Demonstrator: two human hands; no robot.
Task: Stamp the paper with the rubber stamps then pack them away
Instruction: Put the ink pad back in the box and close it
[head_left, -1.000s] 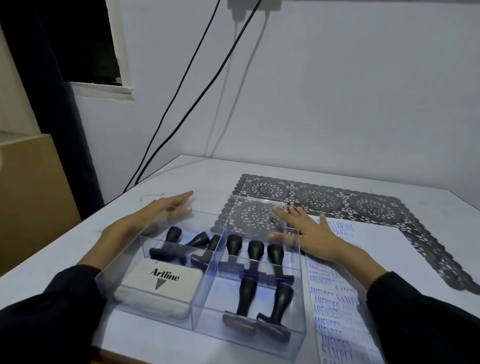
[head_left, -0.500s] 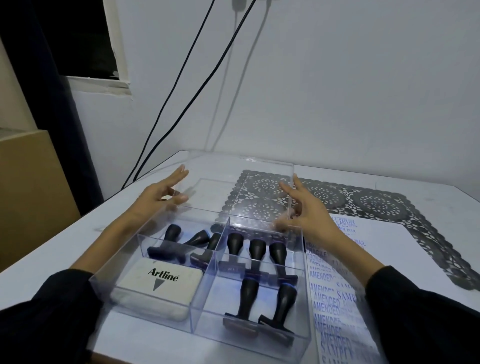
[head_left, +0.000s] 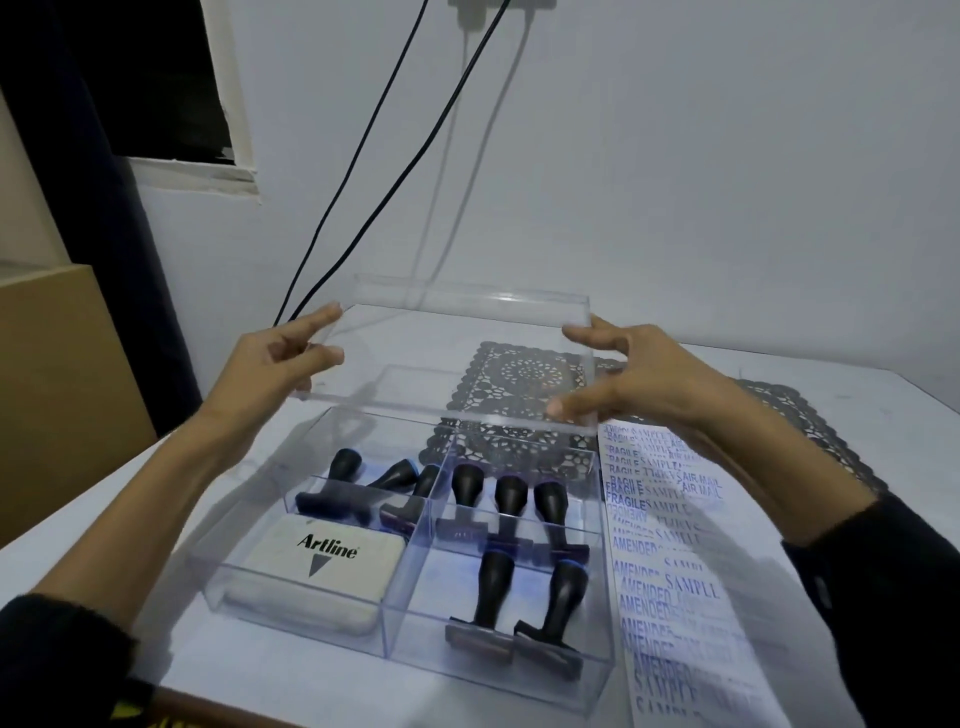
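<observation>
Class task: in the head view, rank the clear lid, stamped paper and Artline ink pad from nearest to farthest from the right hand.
1. Clear lid: the right hand grips its right edge.
2. Stamped paper: right side, below the hand.
3. Artline ink pad: front-left compartment of the box.

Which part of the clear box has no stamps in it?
The front-left compartment. It holds only the white Artline ink pad, while each of the other three compartments has black-handled stamps lying in it.
</observation>
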